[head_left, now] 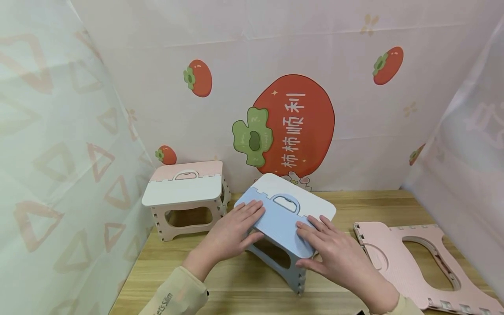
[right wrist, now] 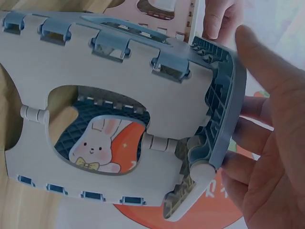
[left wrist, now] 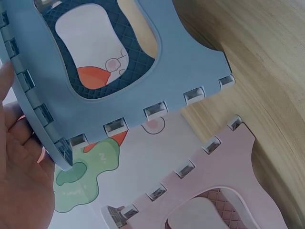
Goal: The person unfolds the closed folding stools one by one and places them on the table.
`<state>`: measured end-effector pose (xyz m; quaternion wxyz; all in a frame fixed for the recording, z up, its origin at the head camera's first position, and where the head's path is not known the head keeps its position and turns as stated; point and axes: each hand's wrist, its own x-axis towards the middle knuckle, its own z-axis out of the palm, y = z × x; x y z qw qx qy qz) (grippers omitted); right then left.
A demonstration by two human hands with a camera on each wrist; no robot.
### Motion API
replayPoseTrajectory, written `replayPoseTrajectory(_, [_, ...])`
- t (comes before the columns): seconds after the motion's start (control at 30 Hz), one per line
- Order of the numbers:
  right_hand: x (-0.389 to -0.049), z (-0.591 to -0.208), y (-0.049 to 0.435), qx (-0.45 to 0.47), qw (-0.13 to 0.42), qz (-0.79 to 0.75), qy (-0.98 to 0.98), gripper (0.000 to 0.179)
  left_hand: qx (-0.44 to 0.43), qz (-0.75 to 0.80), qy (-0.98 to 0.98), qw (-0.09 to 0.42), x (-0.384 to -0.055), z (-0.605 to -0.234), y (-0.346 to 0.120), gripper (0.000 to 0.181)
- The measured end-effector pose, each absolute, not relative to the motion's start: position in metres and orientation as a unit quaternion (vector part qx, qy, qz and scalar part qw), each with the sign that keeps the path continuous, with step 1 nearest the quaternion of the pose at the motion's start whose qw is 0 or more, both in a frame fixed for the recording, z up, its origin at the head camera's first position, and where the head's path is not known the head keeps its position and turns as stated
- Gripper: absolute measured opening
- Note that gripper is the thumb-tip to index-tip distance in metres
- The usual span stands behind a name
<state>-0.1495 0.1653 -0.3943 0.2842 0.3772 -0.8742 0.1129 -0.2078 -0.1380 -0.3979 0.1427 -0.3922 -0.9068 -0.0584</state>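
Note:
A folding stool (head_left: 281, 223) with a blue and white seat stands unfolded on the wooden table, turned at an angle. Its blue carry handle (head_left: 297, 208) lies flat at the middle of the seat. My left hand (head_left: 232, 229) rests with extended fingers on the left of the blue half, thumb near the front edge. On the right end lies my right hand (head_left: 338, 251), fingers spread over the seat. Below the seat, the left wrist view shows a blue leg panel (left wrist: 183, 67); the right wrist view shows white hinged leg panels (right wrist: 119, 71).
A pink and white stool (head_left: 183, 188) stands unfolded at the back left. A pink stool (head_left: 397, 258) lies folded flat at the right. Behind the table (head_left: 189, 280) hangs a printed cloth (head_left: 342, 52), with further cloth at both sides.

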Motion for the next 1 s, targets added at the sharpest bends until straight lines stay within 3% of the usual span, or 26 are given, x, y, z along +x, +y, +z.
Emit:
replayPoseTrajectory(0.57, [-0.16,-0.396,0.168,0.346,0.273,0.119,-0.89,0.061,-0.381,-0.05,-0.913,0.136,-0.205,-0.398,-0.138,0.065])
replayPoseTrajectory(1.0, [-0.168,-0.398,0.171,0.343,0.255,0.119,-0.896,0.06,-0.387,-0.052,-0.907,0.16,-0.204,-0.401,-0.138,0.064])
